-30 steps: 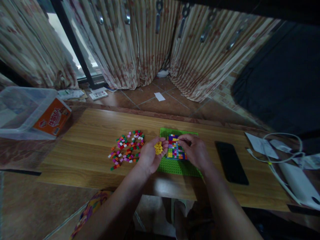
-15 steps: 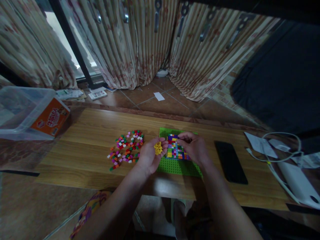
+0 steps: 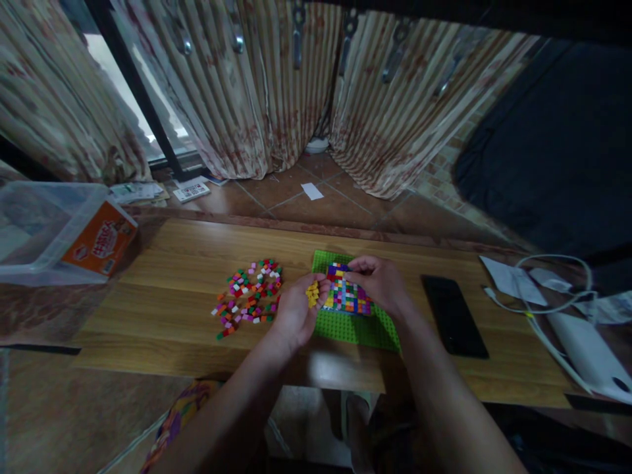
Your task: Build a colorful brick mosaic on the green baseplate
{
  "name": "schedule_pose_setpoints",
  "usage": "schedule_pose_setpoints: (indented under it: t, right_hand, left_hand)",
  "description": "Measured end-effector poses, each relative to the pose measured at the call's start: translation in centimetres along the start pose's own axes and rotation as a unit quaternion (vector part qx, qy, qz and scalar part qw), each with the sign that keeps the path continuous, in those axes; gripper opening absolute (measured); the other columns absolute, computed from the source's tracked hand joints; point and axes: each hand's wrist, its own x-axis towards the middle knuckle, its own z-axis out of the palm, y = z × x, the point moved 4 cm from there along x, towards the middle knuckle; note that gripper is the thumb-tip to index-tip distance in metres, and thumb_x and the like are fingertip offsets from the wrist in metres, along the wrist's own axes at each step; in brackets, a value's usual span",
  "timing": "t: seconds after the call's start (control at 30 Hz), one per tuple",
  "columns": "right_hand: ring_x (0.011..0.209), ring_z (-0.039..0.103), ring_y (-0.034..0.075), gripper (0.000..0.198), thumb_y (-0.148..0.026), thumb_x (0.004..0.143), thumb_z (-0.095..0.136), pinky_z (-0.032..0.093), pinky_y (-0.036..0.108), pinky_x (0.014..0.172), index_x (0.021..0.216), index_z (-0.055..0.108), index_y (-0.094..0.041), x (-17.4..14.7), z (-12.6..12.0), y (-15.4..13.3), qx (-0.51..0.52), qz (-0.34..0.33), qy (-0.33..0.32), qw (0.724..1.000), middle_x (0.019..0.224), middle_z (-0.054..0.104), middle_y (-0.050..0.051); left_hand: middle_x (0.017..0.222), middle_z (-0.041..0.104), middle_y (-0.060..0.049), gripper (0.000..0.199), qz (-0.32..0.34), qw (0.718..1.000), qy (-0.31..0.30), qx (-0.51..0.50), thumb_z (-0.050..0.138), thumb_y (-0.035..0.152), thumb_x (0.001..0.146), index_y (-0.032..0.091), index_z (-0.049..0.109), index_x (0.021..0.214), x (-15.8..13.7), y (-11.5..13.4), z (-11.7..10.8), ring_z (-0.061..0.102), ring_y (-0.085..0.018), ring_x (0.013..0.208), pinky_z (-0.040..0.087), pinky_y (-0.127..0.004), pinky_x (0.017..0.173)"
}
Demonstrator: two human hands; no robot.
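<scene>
My left hand point(image 3: 295, 308) is cupped palm up around several small yellow bricks point(image 3: 313, 294), just left of the built patch. My right hand point(image 3: 379, 282) hangs over the upper right of that patch, thumb and forefinger pinched together; what sits between the fingertips is too small to make out. Beneath both hands lies a green studded baseplate point(image 3: 340, 331). On it a block of multicoloured bricks point(image 3: 349, 299) is packed closely in rows, its upper right part covered by my right hand. Left of my hands, loose bricks point(image 3: 244, 289) in many colours are scattered over the wood.
The wooden table point(image 3: 162, 296) also bears a black phone point(image 3: 453, 316) right of the baseplate. Farther right are a white cable point(image 3: 548, 349), some paper point(image 3: 511, 280) and a white device point(image 3: 590, 355). A clear plastic bin point(image 3: 44, 224) with an orange label stands at the far left.
The camera view has shifted slightly. My right hand has moved a little to the left and up over the built bricks; my left hand still cups the yellow bricks.
</scene>
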Motion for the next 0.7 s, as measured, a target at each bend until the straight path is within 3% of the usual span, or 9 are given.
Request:
schedule_pose_setpoints:
  t: [0.27,0.53,0.7]
  right_hand:
    - [0.063,0.061,0.016,0.023,-0.035,0.066,0.073,0.047,0.029,0.061,0.082,0.071,-0.019,-0.7,-0.2,-0.3,0.052,0.001,0.013,0.999,0.073,0.071,0.003]
    - [0.061,0.055,0.015,0.024,-0.039,0.079,0.058,0.043,0.027,0.059,0.066,0.065,-0.019,-1.0,-1.8,-1.3,0.059,-0.032,0.098,0.993,0.062,0.064,0.000]
    - [0.072,0.061,0.016,0.018,-0.035,0.083,0.060,0.047,0.029,0.069,0.078,0.069,-0.020,-2.5,-0.9,-3.1,0.096,-0.077,0.080,0.989,0.076,0.069,0.001]
  left_hand:
    - [0.068,0.064,-0.007,0.021,-0.028,0.999,-0.009,-0.033,0.050,0.005,0.087,0.007,0.064,0.071,0.0,-0.1,-0.2,0.062,-0.009,0.061,0.052,-0.016,0.057]
    - [0.069,0.064,-0.009,0.025,-0.083,0.994,-0.042,-0.057,0.046,0.015,0.091,0.007,0.064,0.074,-0.3,-1.2,0.1,0.061,-0.010,0.060,0.053,-0.018,0.057]
    - [0.081,0.068,-0.014,0.036,-0.079,0.990,-0.103,-0.064,0.041,0.028,0.096,0.005,0.067,0.087,-0.6,-0.2,0.6,0.067,-0.016,0.072,0.057,-0.025,0.067]
